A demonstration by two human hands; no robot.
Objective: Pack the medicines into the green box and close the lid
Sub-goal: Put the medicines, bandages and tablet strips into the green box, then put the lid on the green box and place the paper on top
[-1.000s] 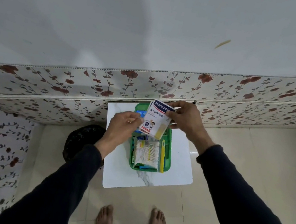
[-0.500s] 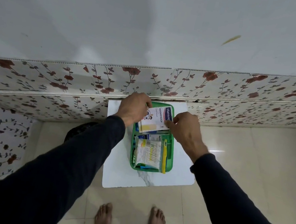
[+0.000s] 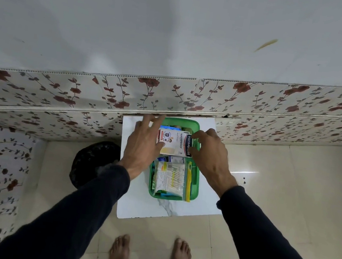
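The green box stands open on a small white table. A white and blue plaster box lies flat across its far half. My right hand curls its fingertips over the blue right end of that box. My left hand is at the box's left end with fingers spread towards the wall and the thumb against the box's edge. In the near half lies a clear bag of cotton swabs, with a yellow strip-like item beside it. Other packs underneath are mostly hidden. No lid shows.
The table stands against a flower-patterned wall panel. A black bin bag sits on the floor just left of the table. My bare feet are on the cream tiles in front of it.
The plaster box went from held upright above the green box to lying flat in its far half. My left hand opened and spread its fingers; my right hand stayed on the right end.
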